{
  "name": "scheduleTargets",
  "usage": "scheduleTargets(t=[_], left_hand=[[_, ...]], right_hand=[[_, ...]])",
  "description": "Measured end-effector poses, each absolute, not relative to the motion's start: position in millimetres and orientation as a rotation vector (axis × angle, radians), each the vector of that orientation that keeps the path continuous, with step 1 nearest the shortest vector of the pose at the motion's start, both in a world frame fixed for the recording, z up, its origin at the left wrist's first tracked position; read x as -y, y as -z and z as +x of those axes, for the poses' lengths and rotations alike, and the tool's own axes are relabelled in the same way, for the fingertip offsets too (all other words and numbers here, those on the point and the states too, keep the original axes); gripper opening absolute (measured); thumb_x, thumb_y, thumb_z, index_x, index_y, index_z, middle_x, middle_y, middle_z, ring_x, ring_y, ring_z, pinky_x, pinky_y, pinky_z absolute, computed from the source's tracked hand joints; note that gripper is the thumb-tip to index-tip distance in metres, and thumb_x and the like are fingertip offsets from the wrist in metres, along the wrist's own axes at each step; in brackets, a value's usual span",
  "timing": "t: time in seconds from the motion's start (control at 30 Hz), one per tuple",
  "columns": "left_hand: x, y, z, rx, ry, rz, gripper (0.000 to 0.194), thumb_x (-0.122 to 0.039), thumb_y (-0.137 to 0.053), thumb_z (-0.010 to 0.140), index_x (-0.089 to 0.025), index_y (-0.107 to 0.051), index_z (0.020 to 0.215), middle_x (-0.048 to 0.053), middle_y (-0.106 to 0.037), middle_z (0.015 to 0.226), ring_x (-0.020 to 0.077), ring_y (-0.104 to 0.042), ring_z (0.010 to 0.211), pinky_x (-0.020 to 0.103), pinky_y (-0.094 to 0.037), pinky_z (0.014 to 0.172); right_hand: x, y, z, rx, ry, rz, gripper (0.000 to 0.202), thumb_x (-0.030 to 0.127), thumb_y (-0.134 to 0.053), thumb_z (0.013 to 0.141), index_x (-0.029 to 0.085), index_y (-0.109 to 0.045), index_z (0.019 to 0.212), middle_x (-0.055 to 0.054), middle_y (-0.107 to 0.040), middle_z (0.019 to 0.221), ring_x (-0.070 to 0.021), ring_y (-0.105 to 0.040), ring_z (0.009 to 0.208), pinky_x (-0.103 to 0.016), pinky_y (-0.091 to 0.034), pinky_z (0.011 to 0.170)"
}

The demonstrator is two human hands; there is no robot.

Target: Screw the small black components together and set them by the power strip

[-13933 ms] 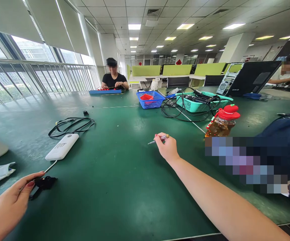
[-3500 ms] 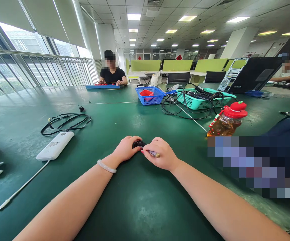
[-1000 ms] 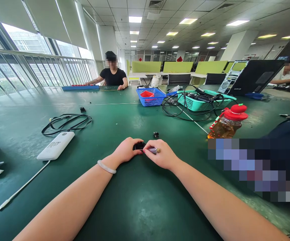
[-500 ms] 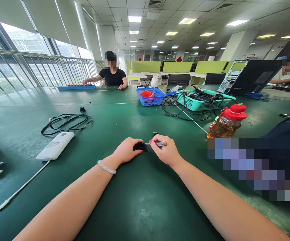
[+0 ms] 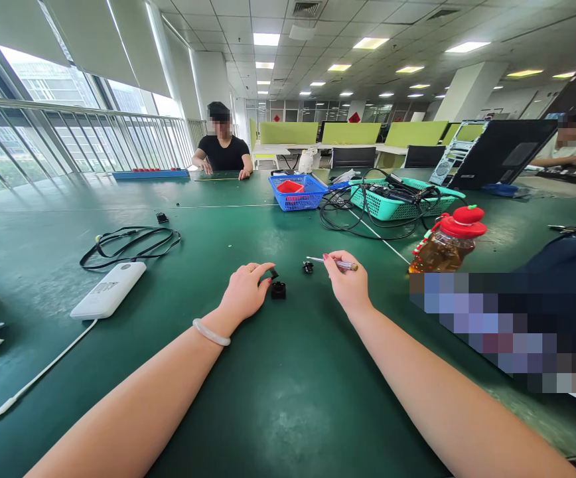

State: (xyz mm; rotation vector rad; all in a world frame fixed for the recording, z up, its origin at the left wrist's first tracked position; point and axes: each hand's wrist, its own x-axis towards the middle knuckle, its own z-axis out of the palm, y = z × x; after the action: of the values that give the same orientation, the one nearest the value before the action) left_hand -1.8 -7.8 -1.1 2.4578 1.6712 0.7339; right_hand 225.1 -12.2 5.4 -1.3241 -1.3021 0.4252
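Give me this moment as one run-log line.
left hand: holds dark piece | right hand: holds pen-like tool | between them: black block, small black part

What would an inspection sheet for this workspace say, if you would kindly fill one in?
Surface: glossy green tabletop; spills, nothing seen.
Job's things: square black part and small black component, lying apart.
Clutter: white power bank, red-lidded bottle, blue basket holding a red tray, turquoise basket.
Grips: left grip pinches a thin dark piece; right grip holds a slim screwdriver, its tip near the small component, contact unclear.
Cables: white cable beside the power bank; looped black cable behind it; tangled black cables over the turquoise basket.
Surroundings: seated person across the tabletop, another person far right, windows left.
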Motion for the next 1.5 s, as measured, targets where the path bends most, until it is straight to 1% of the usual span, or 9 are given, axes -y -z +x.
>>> scheduleTargets(t=[0.17, 0.37, 0.5, 0.63, 0.9, 1.03, 1.13, 1.3, 1.5], left_hand=[[8.5, 4.8, -2.9, -1.884, -0.528, 2.469, 0.034, -0.032, -0.044, 0.089, -0.031, -0.065, 0.116, 0.007, -0.065, 0.11, 0.0288, -0.057, 0.105, 0.05, -0.042, 0.093], [12.5, 0.0, 1.9, -1.892, -0.59, 2.455, 0.031, -0.031, -0.042, 0.089, -0.026, -0.07, 0.099, 0.007, -0.066, 0.108, 0.0273, -0.058, 0.103, 0.048, -0.043, 0.094], [12.6, 1.3, 4.9, -1.514, -0.688, 2.55, 0.034, -0.033, -0.038, 0.093, -0.024, -0.06, 0.117, 0.006, -0.06, 0.125, 0.0227, -0.052, 0.118, 0.041, -0.039, 0.105], [13.7, 6.4, 8.3, -1.271, -0.56, 2.628, 0.036, -0.042, -0.045, 0.091, -0.027, -0.054, 0.123, 0.005, -0.059, 0.129, 0.0235, -0.047, 0.125, 0.044, -0.035, 0.109], [12.6, 4.6, 5.7, -1.61, -0.526, 2.467, 0.029, -0.03, -0.047, 0.088, -0.026, -0.058, 0.114, 0.007, -0.064, 0.119, 0.0256, -0.051, 0.119, 0.048, -0.038, 0.104], [16.8, 1.2, 5.5, -1.558, -0.524, 2.467, 0.048, -0.046, -0.055, 0.082, -0.027, -0.052, 0.127, 0.009, -0.06, 0.126, 0.0285, -0.047, 0.123, 0.051, -0.035, 0.105], [20.3, 0.9, 13.0, -1.524, -0.492, 2.486, 0.057, -0.056, -0.051, 0.083, -0.033, -0.046, 0.135, 0.008, -0.057, 0.133, 0.0309, -0.043, 0.127, 0.058, -0.029, 0.107], [24.0, 1.5, 34.3, -1.646, -0.484, 2.407, 0.04, -0.053, -0.041, 0.09, -0.036, -0.058, 0.122, 0.007, -0.058, 0.13, 0.0323, -0.045, 0.124, 0.064, -0.029, 0.102], [34.8, -1.6, 44.4, -1.541, -0.516, 2.403, 0.023, -0.041, -0.053, 0.088, -0.031, -0.066, 0.104, 0.003, -0.064, 0.121, 0.0285, -0.048, 0.12, 0.06, -0.032, 0.103]], right_hand=[[3.8, 2.2, 230.5, 1.243, -0.523, -1.45, 0.033, 0.053, -0.056, 0.078, 0.021, -0.064, 0.079, -0.001, -0.062, 0.067, -0.0151, -0.054, 0.059, -0.026, -0.04, 0.057], [1.7, 7.5, 229.5, 1.261, -0.578, -1.498, 0.036, 0.055, -0.052, 0.08, 0.022, -0.067, 0.084, -0.004, -0.067, 0.079, -0.017, -0.058, 0.065, -0.028, -0.042, 0.061], [3.5, 6.9, 228.0, 1.282, -0.576, -1.5, 0.039, 0.055, -0.049, 0.082, 0.021, -0.067, 0.083, -0.004, -0.067, 0.078, -0.0164, -0.057, 0.062, -0.028, -0.041, 0.058], [5.2, 4.8, 226.0, 1.29, -0.554, -1.487, 0.04, 0.054, -0.047, 0.083, 0.021, -0.067, 0.077, -0.003, -0.065, 0.07, -0.0162, -0.056, 0.061, -0.027, -0.04, 0.057], [14.4, -1.0, 216.5, 1.409, -0.751, -1.248, 0.042, 0.054, -0.051, 0.081, 0.019, -0.066, 0.064, -0.001, -0.058, 0.056, -0.0148, -0.055, 0.055, -0.026, -0.043, 0.056], [16.5, -2.5, 215.2, 1.349, -0.736, -1.168, 0.042, 0.053, -0.052, 0.081, 0.018, -0.065, 0.061, -0.001, -0.055, 0.053, -0.0136, -0.052, 0.052, -0.026, -0.043, 0.053], [13.4, -0.7, 218.0, 1.244, -0.675, -1.204, 0.043, 0.054, -0.052, 0.082, 0.018, -0.065, 0.061, -0.001, -0.055, 0.053, -0.0135, -0.051, 0.051, -0.026, -0.042, 0.052], [7.8, 4.1, 221.5, 1.178, -0.675, -1.257, 0.042, 0.053, -0.053, 0.081, 0.019, -0.065, 0.06, -0.001, -0.055, 0.052, -0.0142, -0.052, 0.052, -0.026, -0.041, 0.051], [10.1, 6.0, 219.1, 1.21, -0.646, -1.261, 0.042, 0.053, -0.051, 0.083, 0.019, -0.065, 0.061, 0.001, -0.054, 0.052, -0.0135, -0.051, 0.052, -0.026, -0.041, 0.053]])
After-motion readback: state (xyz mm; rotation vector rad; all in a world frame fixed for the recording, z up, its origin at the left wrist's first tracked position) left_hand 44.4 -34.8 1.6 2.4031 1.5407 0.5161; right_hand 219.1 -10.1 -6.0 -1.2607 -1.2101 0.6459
